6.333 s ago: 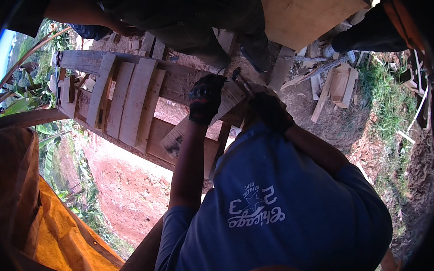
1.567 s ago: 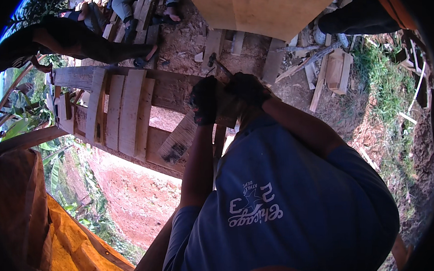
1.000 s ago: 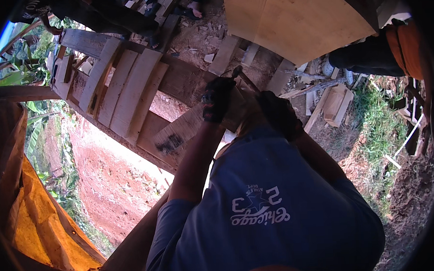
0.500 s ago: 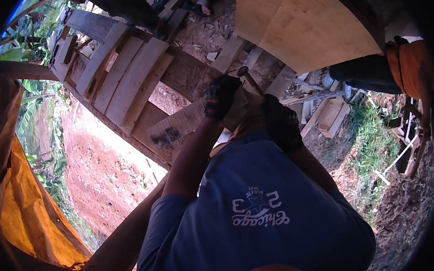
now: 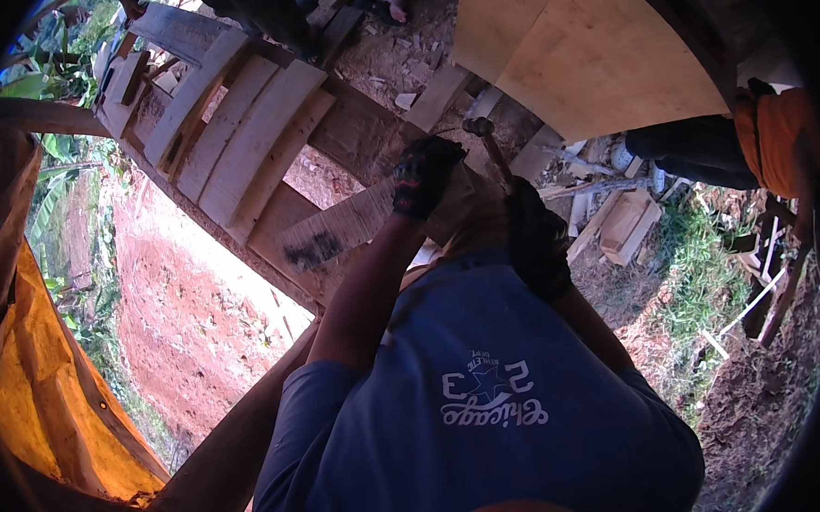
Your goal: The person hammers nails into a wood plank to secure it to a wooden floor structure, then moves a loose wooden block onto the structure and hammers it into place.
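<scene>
Head view: the black-gloved right hand (image 5: 536, 240) is wrapped round a wooden-handled hammer (image 5: 496, 154) slanting up-left, its head near the black-gloved left hand (image 5: 422, 174) over a pale, dark-smudged wooden board (image 5: 342, 230); left-finger grip unclear.

From my remote seat, I see an orange tarp (image 5: 61, 404) hanging in folds at lower left, beside a thick wooden post (image 5: 220, 442) that slants upward. Past it lies a sunlit slope of reddish soil (image 5: 189, 277), edged by green leaves (image 5: 54, 191). At upper right I make out a broad pale wooden panel (image 5: 594, 52), with a co-worker's dark trouser leg (image 5: 692, 148) and orange cloth (image 5: 779, 135) just below. Nearer, a blocky timber piece (image 5: 631, 230) lies beside grass (image 5: 698, 264). Up top, another person's bare foot (image 5: 397, 14) rests near wood chips (image 5: 406, 100).
</scene>
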`<act>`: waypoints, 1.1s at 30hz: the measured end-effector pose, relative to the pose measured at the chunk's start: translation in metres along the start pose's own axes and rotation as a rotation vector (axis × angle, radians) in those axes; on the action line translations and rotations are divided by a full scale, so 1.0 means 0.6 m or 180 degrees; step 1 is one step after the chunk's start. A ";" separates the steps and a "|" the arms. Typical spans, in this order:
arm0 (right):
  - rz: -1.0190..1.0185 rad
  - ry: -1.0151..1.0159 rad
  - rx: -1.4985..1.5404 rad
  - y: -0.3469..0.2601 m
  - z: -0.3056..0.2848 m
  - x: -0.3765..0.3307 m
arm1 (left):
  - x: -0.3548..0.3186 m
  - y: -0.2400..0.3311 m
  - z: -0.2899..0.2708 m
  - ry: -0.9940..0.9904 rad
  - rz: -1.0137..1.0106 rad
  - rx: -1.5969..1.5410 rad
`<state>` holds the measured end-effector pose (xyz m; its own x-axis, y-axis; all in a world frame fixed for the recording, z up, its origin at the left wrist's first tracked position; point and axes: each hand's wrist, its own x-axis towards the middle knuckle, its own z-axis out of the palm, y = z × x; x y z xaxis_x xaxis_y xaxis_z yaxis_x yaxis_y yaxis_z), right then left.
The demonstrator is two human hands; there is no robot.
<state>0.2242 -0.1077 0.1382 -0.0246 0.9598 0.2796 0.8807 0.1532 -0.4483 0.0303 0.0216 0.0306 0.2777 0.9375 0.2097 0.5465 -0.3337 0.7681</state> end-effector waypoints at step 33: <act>0.0230 -0.0079 -0.0337 0.006 -0.021 0.006 | -0.011 -0.028 0.006 -0.0278 0.0688 0.0335</act>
<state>0.2336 -0.1065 0.1484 0.0301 0.9731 0.2284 0.9256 0.0591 -0.3739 0.0219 0.0209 0.0142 0.4616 0.8328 0.3057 0.5451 -0.5381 0.6428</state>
